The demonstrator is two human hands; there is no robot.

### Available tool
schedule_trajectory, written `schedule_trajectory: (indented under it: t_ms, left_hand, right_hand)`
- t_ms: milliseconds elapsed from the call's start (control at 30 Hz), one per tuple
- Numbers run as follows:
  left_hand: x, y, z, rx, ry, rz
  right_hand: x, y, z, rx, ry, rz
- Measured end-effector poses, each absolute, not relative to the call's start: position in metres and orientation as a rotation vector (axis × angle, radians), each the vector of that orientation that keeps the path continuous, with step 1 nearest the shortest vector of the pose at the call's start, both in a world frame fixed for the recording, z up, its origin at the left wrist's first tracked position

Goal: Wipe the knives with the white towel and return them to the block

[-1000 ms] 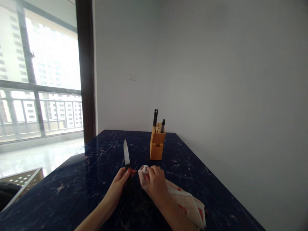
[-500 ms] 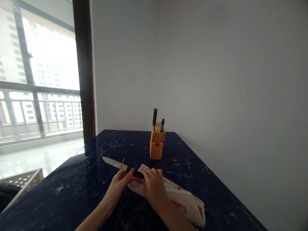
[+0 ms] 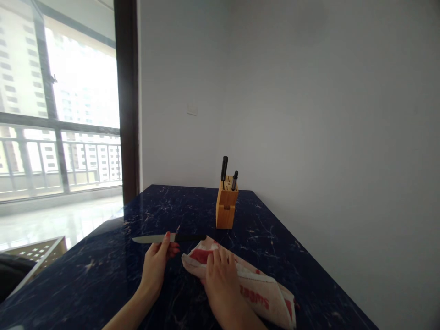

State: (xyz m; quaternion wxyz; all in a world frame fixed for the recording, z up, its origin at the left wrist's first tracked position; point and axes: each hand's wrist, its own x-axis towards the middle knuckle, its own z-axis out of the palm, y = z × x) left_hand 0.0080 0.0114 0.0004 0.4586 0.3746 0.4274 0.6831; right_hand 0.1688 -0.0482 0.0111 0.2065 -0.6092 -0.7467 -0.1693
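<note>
My left hand pinches a kitchen knife at the base of its blade, close to the black handle. The knife lies nearly level, its tip to the left and its handle end above the far edge of a towel. My right hand is on that white towel, which has red patches and lettering, with its fingers curled onto the cloth near the red part. Its thumb is mostly hidden.
A wooden knife block stands farther back on the dark blue marbled table. It holds a black-handled knife and a sharpening steel or similar tool. A perforated pale box is left of the table.
My right hand has let go of the knife handle and moved down onto the towel. My left hand has shifted left with the knife, turning it from slanted to nearly level.
</note>
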Motion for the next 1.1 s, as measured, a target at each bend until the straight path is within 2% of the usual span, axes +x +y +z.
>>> schedule_trajectory:
  t_ms: [233,367,567,1100]
  left_hand:
    - [0.010,0.009,0.005,0.876,0.986,1.691]
    - [0.016,0.008,0.004,0.895,0.930,1.641]
    - [0.021,0.003,0.004,1.026,0.912,1.513]
    - [0.024,0.005,-0.001,1.155,0.985,1.359]
  right_hand:
    - [0.197,-0.035,0.013,-1.625,-2.109,-0.399]
    - [0.219,-0.028,0.024,-1.740,-2.058,-0.445]
    - [0.199,-0.028,0.016,-1.583,-2.074,-0.394]
    - [0.207,-0.007,0.002,-1.565,-1.861,-0.148]
